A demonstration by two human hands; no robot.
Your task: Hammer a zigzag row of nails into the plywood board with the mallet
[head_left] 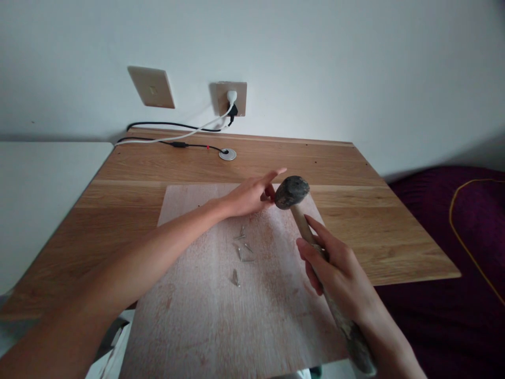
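My right hand (333, 263) is wrapped round the wooden handle of a hammer (292, 191), its dark, worn head raised over the far right part of a pale wooden board (197, 316). Close to the left of the hammer head, my left hand (252, 196) rests at the board's far side. Its index finger points outward while the thumb and other fingers are closed together; whatever they pinch is hidden. Several loose nails (236, 278) lie scattered on the middle of the board, nearer to me than my left hand.
Under the board is a wooden desk (379, 237) against a white wall. Black and white cables (179, 143) run along its back to a wall socket (242, 102) and a cable hole (228, 154). A white surface (47, 195) adjoins at left; purple fabric (434, 221) lies at right.
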